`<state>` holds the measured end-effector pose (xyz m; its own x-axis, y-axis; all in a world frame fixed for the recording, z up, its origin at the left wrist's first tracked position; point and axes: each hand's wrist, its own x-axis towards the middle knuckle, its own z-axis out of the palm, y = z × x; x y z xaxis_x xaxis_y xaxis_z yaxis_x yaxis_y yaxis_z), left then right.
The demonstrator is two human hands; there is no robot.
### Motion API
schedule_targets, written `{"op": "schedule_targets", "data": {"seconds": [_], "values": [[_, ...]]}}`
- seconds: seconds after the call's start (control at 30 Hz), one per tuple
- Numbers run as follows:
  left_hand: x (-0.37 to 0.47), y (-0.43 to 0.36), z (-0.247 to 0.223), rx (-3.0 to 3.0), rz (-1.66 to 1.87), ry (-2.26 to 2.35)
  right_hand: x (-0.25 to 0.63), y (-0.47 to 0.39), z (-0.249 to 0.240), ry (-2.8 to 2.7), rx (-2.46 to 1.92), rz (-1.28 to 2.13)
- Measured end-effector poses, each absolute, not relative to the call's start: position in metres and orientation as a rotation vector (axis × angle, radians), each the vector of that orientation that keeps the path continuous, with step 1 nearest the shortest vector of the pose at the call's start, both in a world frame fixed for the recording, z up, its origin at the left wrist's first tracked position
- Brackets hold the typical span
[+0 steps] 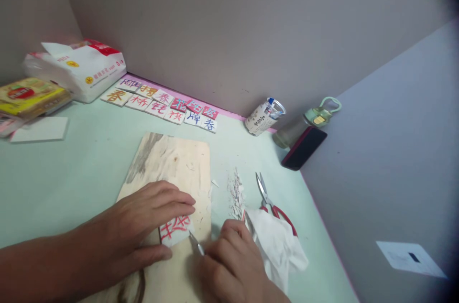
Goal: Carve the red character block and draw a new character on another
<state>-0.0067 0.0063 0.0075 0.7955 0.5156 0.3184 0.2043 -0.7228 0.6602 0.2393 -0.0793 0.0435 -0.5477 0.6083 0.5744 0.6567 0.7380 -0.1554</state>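
A small white tile (176, 230) bearing a red drawn character lies on a pale wooden board (179, 159). My left hand (143, 217) steadies it, fingers along the far edge and thumb at the near edge. In my right hand (233, 265) is a thin metal carving knife (195, 243), closed in the fingers. Its tip meets or nearly meets the tile's right edge; exact contact I cannot tell. The knife's handle is mostly hidden by the hand.
Shavings (235, 195), red-handled scissors (274, 207) and a crumpled white cloth (279, 245) lie to the right. Several painted tiles (158, 107) line the back edge. A paper cup (263, 119), bottle (292, 128), phone (304, 148), tissue pack (89, 69) and yellow package (32, 97) stand around.
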Motion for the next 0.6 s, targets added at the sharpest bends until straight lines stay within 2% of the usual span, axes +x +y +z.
{"op": "schedule_targets", "data": {"seconds": [0.17, 0.33, 0.6], "values": [[-0.007, 0.004, 0.004, 2.344, 0.630, 0.562, 0.245, -0.091, 0.053, -2.346, -1.062, 0.042], [-0.006, 0.004, 0.003, 2.328, 0.662, 0.557, 0.258, -0.104, 0.055, -2.271, -1.191, 0.487], [-0.006, 0.000, 0.002, 2.303, 0.689, 0.620, 0.271, -0.095, 0.058, -2.116, -1.082, 0.882]]}}
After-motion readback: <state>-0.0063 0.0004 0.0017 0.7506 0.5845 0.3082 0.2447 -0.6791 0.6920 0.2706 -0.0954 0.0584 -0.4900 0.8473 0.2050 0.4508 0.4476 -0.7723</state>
